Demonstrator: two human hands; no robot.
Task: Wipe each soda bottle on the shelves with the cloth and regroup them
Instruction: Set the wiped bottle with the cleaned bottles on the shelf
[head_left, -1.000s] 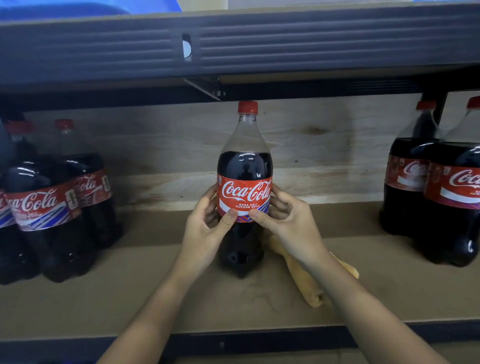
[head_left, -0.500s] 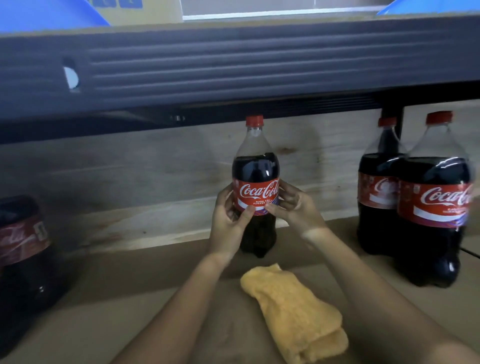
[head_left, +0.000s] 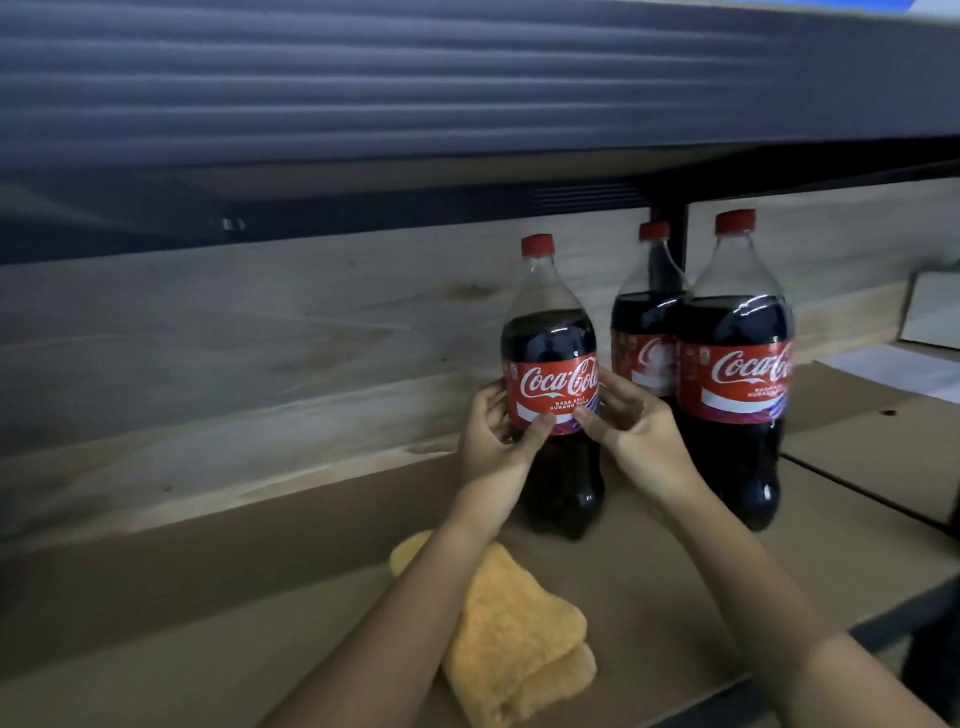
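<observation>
1. Both hands, left hand (head_left: 491, 441) and right hand (head_left: 636, 434), are gripping the Coca-Cola bottle (head_left: 553, 384) at its label.
2. It is now standing closer to the two right-hand bottles (head_left: 735, 364) than before, so regrouping is progressing.
3. Yellow cloth (head_left: 511, 639) is lying unused on the shelf (head_left: 208, 597).

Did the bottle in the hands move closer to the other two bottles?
Yes. The held Coca-Cola bottle has slid right along the shelf, closing most of the gap to the two standing bottles.

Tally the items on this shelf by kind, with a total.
Soda bottles: 3, held bottle, front right bottle, rear bottle
Yellow cloth: 1
Total: 4
</observation>
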